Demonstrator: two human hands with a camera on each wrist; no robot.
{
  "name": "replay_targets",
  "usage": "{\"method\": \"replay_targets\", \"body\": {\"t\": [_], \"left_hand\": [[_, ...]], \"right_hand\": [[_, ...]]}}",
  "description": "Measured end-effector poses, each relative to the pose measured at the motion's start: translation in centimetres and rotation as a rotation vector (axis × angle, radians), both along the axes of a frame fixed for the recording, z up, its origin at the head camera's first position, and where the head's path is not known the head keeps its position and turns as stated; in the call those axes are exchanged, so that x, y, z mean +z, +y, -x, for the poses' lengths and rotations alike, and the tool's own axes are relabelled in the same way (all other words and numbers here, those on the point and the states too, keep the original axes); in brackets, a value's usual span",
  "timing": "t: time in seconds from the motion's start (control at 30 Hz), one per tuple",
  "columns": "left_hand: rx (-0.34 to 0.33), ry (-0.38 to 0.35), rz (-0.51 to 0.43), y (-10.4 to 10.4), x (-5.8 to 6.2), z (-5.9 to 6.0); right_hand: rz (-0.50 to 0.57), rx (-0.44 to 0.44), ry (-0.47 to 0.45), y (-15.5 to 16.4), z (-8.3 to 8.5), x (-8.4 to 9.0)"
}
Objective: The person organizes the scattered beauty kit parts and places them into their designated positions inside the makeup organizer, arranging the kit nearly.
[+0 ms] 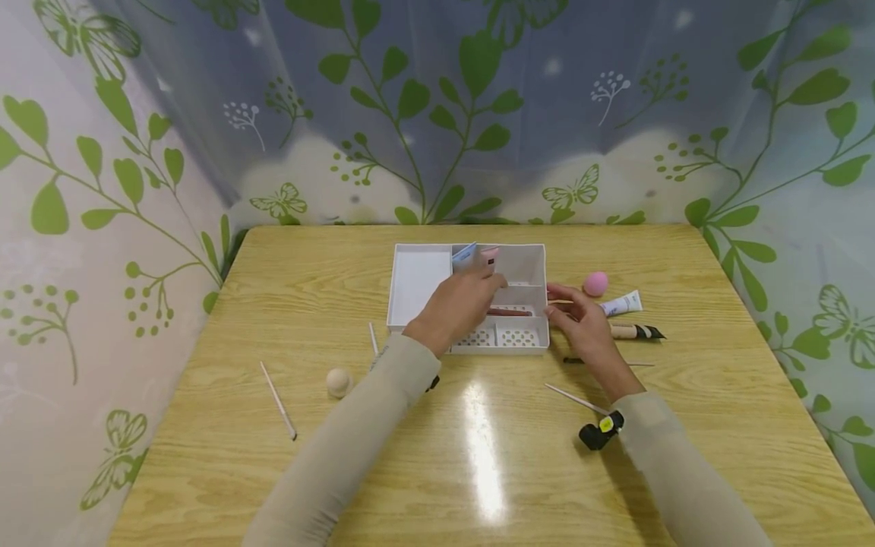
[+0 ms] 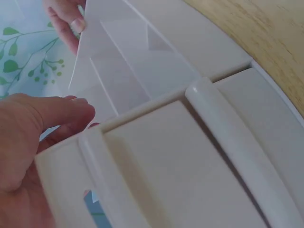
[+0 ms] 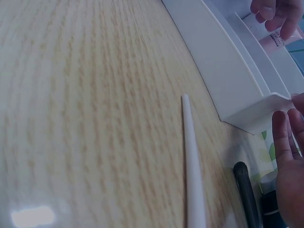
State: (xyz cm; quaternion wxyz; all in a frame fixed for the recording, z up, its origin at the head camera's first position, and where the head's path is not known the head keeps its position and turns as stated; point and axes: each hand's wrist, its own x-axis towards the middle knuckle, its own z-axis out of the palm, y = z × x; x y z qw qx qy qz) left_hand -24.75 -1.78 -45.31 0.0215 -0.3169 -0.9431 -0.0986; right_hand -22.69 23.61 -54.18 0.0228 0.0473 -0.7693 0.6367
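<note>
A white organizer box (image 1: 420,285) with perforated compartments stands on the table. Over its middle, my left hand (image 1: 458,304) reaches in with fingers bent downward. Beside those fingers, a pink tube (image 1: 489,258) and a light blue packet (image 1: 464,257) lean in the back compartment; the right wrist view shows the fingertips hanging over the pink tube (image 3: 273,42). A brown stick (image 1: 509,312) lies in the middle compartment. My right hand (image 1: 584,327) touches the box's right side with nearly straight fingers. In the left wrist view, my left hand (image 2: 28,128) is beside the box's white front panels (image 2: 156,161).
Right of the box lie a pink sponge (image 1: 595,284), a white tube (image 1: 622,303), a beige tube with black cap (image 1: 636,331), a dark brush (image 1: 581,361) and a pale stick (image 1: 574,396). Further left are a white stick (image 1: 278,401), another (image 1: 373,339) and a beige ball-shaped thing (image 1: 338,383).
</note>
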Motion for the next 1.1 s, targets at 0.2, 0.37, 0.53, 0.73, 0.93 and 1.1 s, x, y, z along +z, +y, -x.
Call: {"method": "replay_targets", "body": {"t": [0.2,0.37,0.53,0.73,0.93,1.1], "left_hand": [[-0.001,-0.006,-0.031,-0.9,0.5,-0.1],[-0.021,0.011,-0.107,-1.7,0.9,-0.2],[-0.046,0.01,-0.187,-2.7,1.4,-0.2],[-0.048,-0.001,-0.253,-4.1,1.7,-0.3],[-0.029,0.01,-0.263,-5.3,2.3,-0.7],[-0.005,-0.004,-0.236,-6.3,2.8,-0.8]], "right_hand": [[-0.003,0.0,0.006,0.0,0.0,-0.1],[-0.001,-0.005,0.011,0.0,0.1,-0.2],[-0.006,-0.008,0.009,-0.1,0.0,-0.2],[-0.011,-0.009,0.006,-0.1,0.0,-0.1],[-0.016,-0.011,0.006,-0.2,-0.1,0.0],[-0.022,-0.009,0.002,-0.2,-0.2,0.0]]}}
